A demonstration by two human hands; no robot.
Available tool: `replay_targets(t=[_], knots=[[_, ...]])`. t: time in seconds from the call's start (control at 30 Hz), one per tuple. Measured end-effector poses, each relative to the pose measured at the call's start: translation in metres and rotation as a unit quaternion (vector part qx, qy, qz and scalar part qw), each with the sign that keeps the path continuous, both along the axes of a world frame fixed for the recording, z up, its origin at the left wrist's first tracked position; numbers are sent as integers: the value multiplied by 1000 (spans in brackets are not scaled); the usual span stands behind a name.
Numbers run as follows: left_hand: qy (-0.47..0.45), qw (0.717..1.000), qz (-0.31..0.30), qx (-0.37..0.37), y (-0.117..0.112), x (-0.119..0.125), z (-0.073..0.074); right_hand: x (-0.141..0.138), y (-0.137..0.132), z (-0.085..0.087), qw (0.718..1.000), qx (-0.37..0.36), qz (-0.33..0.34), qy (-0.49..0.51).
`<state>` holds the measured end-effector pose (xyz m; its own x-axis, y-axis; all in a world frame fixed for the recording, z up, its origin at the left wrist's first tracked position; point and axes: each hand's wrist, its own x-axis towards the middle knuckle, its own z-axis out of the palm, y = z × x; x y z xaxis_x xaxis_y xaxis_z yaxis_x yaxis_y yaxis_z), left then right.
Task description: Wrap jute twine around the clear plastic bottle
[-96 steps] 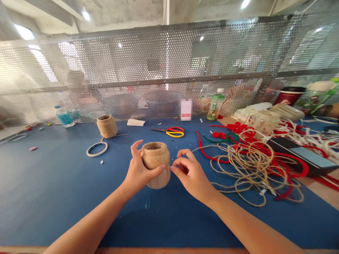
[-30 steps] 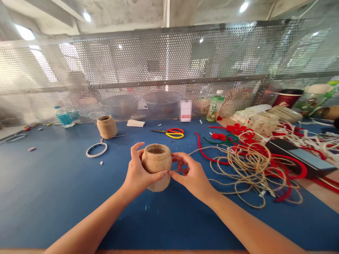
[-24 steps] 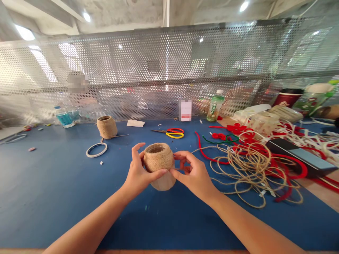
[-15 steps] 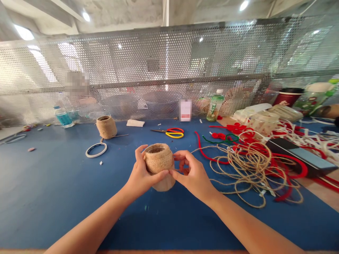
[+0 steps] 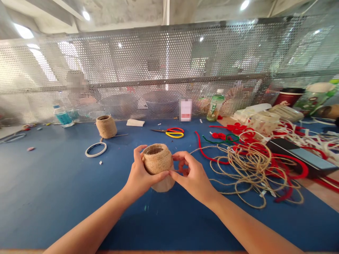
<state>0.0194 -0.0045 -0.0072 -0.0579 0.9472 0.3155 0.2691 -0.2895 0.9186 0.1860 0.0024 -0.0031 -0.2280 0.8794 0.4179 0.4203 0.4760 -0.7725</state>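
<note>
A clear jar (image 5: 162,185), its upper part wound with jute twine (image 5: 158,163), is in front of me on the blue table. My left hand (image 5: 140,173) grips it from the left, fingers behind and thumb across the front at the lower edge of the winding. At the jar's right side, my right hand (image 5: 189,171) is closed in a pinch on the twine, thumb tip almost meeting my left thumb. The strand between those fingertips is mostly hidden. Loose jute twine (image 5: 249,165) lies in tangled loops to the right, one end running behind my right hand.
Scissors (image 5: 173,132) lie beyond the jar. Another twine-wrapped jar (image 5: 106,127) and a tape roll (image 5: 95,150) are at left. A blue bottle (image 5: 63,116) and a green-labelled bottle (image 5: 215,105) stand near the perforated metal screen (image 5: 127,63). Red cords and a black box (image 5: 299,155) crowd the right.
The wrapped jar has shifted slightly left and tilted a little in my hands. Both hands keep almost the same hold. Nothing else on the table has visibly moved.
</note>
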Motion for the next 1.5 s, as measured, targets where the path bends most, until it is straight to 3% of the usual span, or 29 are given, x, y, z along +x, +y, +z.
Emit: replay_targets(t=[0.5, 0.87, 1.5], knots=[[3, 1000, 12, 2, 0, 1, 1, 2, -2, 0, 996, 60, 5, -58], [31, 999, 18, -10, -2, 0, 3, 5, -6, 2, 992, 83, 79, -59], [42, 999, 23, -3, -2, 1, 4, 4, -4, 2, 988, 145, 4, -44]])
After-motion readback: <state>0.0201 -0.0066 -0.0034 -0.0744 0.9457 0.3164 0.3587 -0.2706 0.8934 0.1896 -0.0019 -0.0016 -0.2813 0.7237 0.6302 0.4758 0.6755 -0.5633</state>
